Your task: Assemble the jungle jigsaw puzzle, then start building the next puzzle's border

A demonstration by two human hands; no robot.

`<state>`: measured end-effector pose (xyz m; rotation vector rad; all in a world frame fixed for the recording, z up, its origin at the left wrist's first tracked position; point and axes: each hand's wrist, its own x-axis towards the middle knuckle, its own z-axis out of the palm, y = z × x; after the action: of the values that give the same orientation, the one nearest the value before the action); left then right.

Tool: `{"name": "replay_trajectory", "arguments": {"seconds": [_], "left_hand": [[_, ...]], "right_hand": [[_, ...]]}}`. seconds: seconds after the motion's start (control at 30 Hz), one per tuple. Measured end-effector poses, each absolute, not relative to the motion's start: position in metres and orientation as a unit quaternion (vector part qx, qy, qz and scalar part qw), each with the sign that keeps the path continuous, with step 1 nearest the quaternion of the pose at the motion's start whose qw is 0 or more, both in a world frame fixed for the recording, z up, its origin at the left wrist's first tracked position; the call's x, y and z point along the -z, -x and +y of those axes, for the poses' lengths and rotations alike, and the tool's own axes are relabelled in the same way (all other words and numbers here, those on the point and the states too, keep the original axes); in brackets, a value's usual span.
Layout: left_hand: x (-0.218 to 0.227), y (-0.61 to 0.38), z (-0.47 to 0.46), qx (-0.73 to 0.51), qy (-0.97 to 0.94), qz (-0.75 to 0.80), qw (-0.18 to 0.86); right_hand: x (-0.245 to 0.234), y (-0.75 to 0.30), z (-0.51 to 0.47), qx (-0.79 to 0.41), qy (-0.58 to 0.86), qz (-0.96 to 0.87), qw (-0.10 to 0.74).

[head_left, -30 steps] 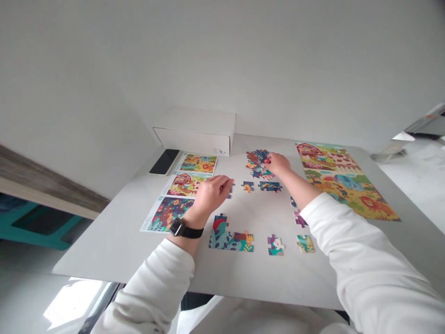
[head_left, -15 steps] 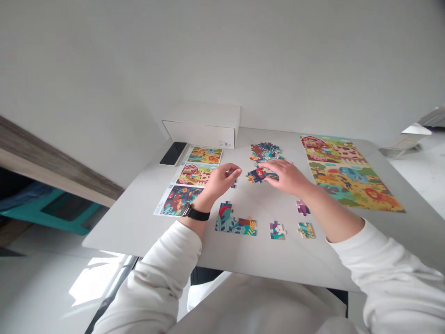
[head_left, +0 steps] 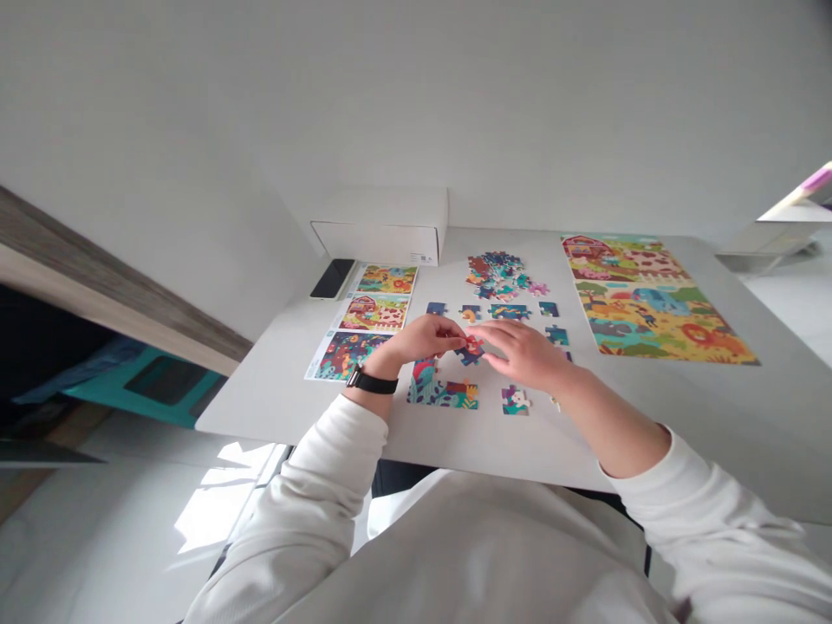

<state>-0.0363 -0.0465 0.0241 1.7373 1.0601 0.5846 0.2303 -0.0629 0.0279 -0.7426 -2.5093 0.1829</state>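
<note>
Between my two hands is a small dark blue jigsaw puzzle section with red on it (head_left: 471, 352). My left hand (head_left: 425, 338), with a black watch band at the wrist, pinches its left side. My right hand (head_left: 526, 354) curls around its right side, thumb and fingertips at its edges. Just below, a joined corner section (head_left: 447, 395) lies on the table, partly behind my left hand. A purple and white piece (head_left: 516, 400) sits to its right. Beyond my hands are loose edge pieces, among them a joined blue strip (head_left: 509, 312) and an orange-marked piece (head_left: 469, 314).
A heap of loose pieces (head_left: 497, 270) lies farther back. Picture cards (head_left: 373, 314) and a phone (head_left: 333, 279) are at the left, before a white box (head_left: 377, 238). Two finished puzzle pictures (head_left: 650, 299) lie at the right of the white table (head_left: 650, 416).
My right hand has moved left and nearer me with the dark section, off the area by the heap. My left hand has shifted right to meet it. The view has tilted slightly.
</note>
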Motion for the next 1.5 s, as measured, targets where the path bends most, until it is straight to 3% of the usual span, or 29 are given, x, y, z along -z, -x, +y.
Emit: {"name": "replay_trajectory", "arguments": {"seconds": [0.23,0.47,0.87,1.5], "left_hand": [[-0.032,0.056,-0.042,-0.307,-0.636,0.461,0.537],[-0.034,0.058,-0.043,-0.349,-0.588,0.49,0.541],[-0.038,0.106,-0.038,-0.4,-0.515,0.578,0.491],[-0.035,0.111,-0.037,-0.315,-0.564,0.598,0.474]], "right_hand": [[-0.011,-0.241,-0.061,-0.13,0.342,-0.874,0.321],[-0.011,-0.241,-0.062,-0.209,0.363,-0.858,0.299],[-0.011,-0.244,-0.062,-0.199,0.389,-0.854,0.283],[-0.009,-0.244,-0.062,-0.188,0.387,-0.862,0.27]]}}
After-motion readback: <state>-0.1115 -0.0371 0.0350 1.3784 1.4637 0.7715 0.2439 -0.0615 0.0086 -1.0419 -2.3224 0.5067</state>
